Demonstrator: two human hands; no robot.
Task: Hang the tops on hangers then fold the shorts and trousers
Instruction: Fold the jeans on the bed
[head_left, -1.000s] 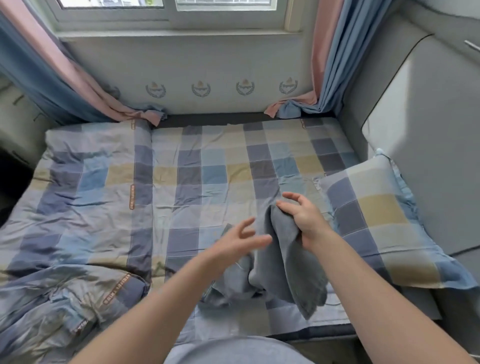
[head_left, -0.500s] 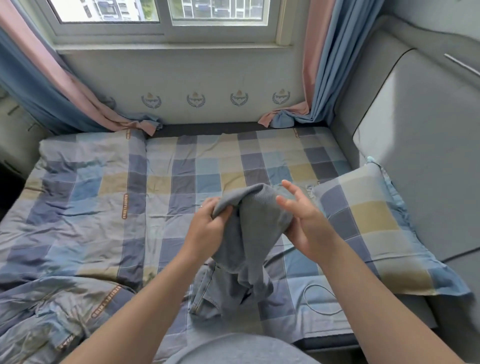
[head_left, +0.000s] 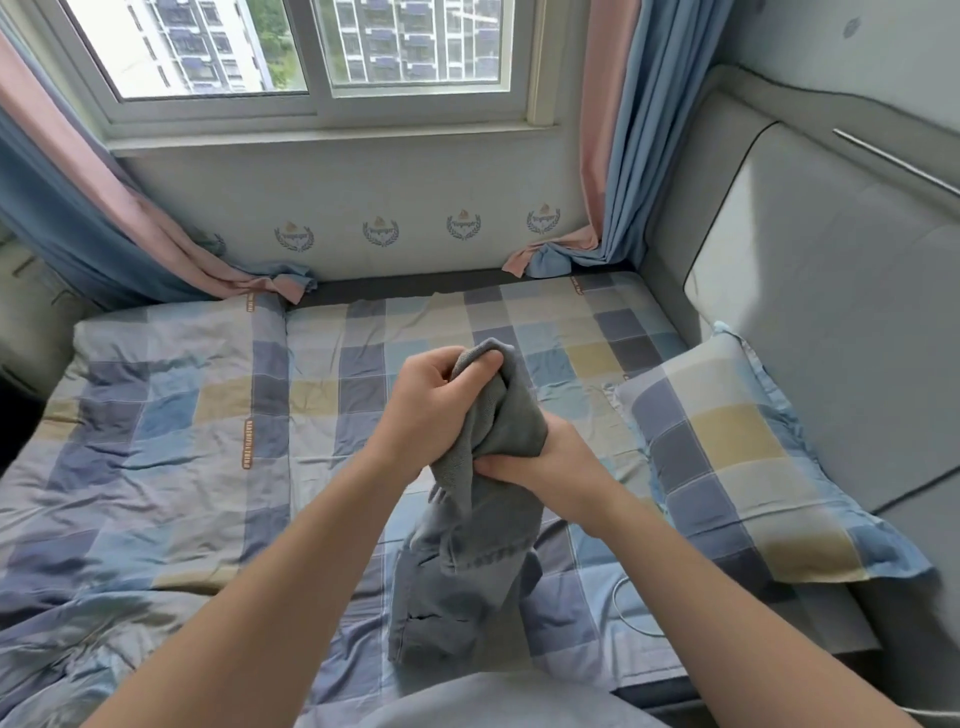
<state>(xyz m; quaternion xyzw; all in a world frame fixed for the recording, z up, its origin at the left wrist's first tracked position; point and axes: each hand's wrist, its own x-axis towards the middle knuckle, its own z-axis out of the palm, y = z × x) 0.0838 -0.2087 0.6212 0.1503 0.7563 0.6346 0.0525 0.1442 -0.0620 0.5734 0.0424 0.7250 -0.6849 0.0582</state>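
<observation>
A grey denim garment (head_left: 467, 561) hangs bunched above the bed, its lower part resting on the checked sheet. My left hand (head_left: 431, 410) grips its top end, fingers curled round the fabric. My right hand (head_left: 540, 467) grips the same bunch a little lower, from the right side. The garment's shape is hidden in its folds. No hangers are in view.
The bed (head_left: 363, 332) with a checked sheet fills the middle. A rumpled checked duvet (head_left: 130, 467) lies on the left, a pillow (head_left: 743, 467) on the right by the padded headboard (head_left: 831, 312). A thin white cable (head_left: 628, 608) lies near the bed's front edge. Curtains flank the window.
Both hands have closed round the grey garment and lifted it higher. The right hand has slid below the left. The camera has tilted up towards the window.
</observation>
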